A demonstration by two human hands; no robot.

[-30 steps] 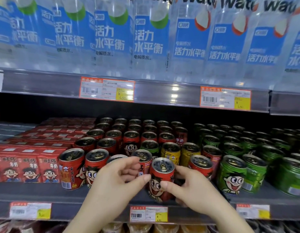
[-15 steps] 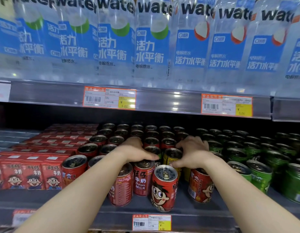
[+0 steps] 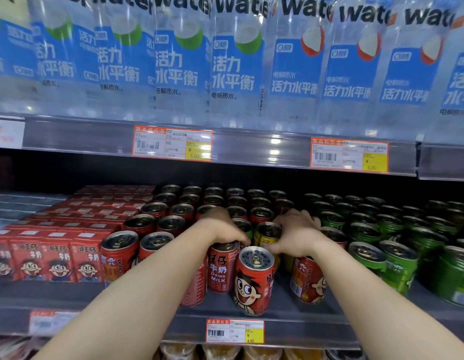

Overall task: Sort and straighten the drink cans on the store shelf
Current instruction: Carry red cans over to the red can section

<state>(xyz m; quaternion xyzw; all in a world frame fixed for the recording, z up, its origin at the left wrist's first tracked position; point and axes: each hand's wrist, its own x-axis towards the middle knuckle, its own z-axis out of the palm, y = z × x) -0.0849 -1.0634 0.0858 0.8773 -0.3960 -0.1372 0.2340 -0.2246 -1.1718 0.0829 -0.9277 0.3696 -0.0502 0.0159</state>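
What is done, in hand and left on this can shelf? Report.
Done: the green cans stand grouped at right, and most red cans sit in rows. In hand: the left hand and right hand reach among the mixed middle cans. Left: the yellow can sits among reds, and the front red can stands ahead of its row.

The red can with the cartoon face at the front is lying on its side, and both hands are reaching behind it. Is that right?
Not quite. In the head view the red can with the cartoon face stands upright at the front edge, with its pull-tab top facing up. The rest holds: the left hand and right hand both reach behind it.
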